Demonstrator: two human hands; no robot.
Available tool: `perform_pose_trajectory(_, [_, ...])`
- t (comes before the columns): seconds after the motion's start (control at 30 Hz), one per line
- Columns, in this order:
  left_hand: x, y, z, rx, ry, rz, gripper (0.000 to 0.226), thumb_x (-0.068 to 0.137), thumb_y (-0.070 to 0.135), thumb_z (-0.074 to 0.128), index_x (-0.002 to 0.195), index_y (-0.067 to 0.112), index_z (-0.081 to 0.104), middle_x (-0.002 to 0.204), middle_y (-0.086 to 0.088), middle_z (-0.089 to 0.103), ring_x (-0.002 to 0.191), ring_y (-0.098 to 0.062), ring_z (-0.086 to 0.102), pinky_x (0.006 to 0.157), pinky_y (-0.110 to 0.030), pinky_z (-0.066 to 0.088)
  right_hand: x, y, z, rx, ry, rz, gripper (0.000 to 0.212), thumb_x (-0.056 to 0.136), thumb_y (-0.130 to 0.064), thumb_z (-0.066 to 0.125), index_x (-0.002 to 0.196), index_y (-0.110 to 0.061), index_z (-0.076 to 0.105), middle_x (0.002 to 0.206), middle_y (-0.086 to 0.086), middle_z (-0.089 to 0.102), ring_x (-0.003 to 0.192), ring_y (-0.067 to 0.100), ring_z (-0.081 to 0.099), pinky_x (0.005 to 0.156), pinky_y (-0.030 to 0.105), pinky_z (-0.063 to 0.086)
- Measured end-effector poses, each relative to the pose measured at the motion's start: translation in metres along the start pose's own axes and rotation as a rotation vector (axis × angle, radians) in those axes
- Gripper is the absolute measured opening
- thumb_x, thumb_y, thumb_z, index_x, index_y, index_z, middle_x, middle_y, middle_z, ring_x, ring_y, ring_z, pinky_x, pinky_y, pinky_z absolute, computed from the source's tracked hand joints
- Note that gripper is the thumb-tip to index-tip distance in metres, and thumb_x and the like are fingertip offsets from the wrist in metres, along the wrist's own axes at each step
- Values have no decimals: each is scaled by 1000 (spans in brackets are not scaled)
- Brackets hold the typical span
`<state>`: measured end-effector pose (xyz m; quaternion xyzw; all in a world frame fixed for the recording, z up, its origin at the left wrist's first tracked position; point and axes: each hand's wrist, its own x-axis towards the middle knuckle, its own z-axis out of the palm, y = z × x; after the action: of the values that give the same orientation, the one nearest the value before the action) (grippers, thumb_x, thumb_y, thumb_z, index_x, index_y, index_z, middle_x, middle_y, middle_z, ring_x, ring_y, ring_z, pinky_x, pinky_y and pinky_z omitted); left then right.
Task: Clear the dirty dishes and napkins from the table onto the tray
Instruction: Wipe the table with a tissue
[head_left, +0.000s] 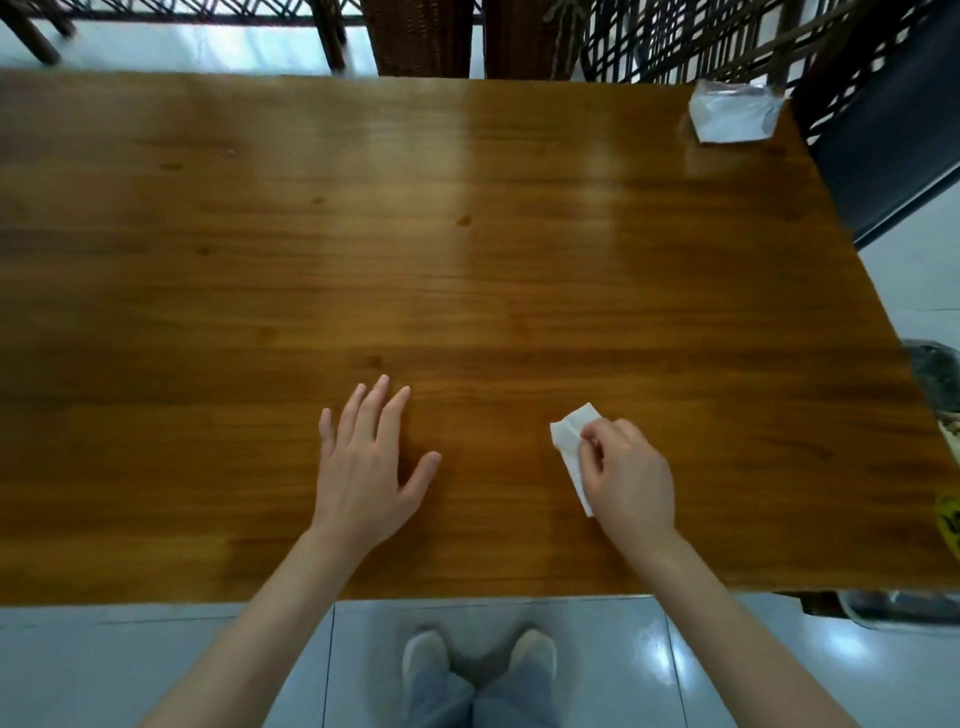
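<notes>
A white crumpled napkin (570, 439) lies on the wooden table (467, 234) near the front right. My right hand (628, 478) pinches it with curled fingers and covers its lower part. My left hand (366, 467) rests flat on the table to the left, fingers spread and straight, holding nothing. At the table's right edge, part of a tray or bin with dark and yellow items (940, 415) shows, mostly cut off by the frame.
A clear plastic tissue pack (735, 111) sits at the far right corner of the table. Wicker chairs (421, 36) stand behind the far edge and a dark chair (883, 145) at the right. A metal object (898, 608) sits below the front right corner.
</notes>
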<state>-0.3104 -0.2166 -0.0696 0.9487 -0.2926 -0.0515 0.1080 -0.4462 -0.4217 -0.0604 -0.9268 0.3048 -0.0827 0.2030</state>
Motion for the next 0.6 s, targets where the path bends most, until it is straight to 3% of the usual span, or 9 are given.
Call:
perform_pose_trajectory(0.07, [6, -5, 2, 10, 10, 22, 75, 83, 64, 40, 143, 20, 35, 152, -7, 32, 142, -27, 23, 112, -48, 6, -4, -9, 5, -17, 33, -21, 9, 87, -15, 64, 80, -9, 65, 73, 4, 60, 51, 8, 45, 42, 13, 26])
perform_pose_trajectory(0.17, [9, -12, 6, 34, 28, 47, 79, 83, 68, 31, 144, 18, 31, 152, -8, 30, 142, -28, 22, 112, -50, 7, -7, -14, 10, -34, 46, -30, 15, 85, -22, 68, 79, -9, 65, 73, 4, 59, 55, 12, 49, 42, 19, 37])
perform_pose_trajectory(0.37, [6, -16, 13, 13, 45, 54, 78, 84, 68, 30, 143, 18, 32, 151, -8, 33, 141, -28, 24, 111, -51, 8, -15, -9, 10, -8, -2, -132, 9, 82, -11, 70, 77, -5, 64, 75, 6, 62, 62, 11, 51, 50, 11, 27])
perform_pose_trajectory(0.5, [6, -17, 15, 36, 44, 79, 76, 85, 68, 30, 142, 18, 33, 149, -9, 36, 139, -29, 28, 111, -52, 9, -12, 0, 1, -71, -66, -264, 8, 77, -5, 73, 77, -5, 65, 76, 7, 64, 65, 17, 59, 50, 18, 41])
perform_pose_trajectory(0.6, [6, -15, 17, 43, 44, 87, 74, 85, 67, 29, 141, 18, 34, 148, -9, 36, 138, -29, 29, 110, -53, 9, -1, 12, -3, -111, -41, -191, 3, 82, -4, 68, 81, -5, 65, 78, 8, 62, 68, 18, 56, 53, 21, 40])
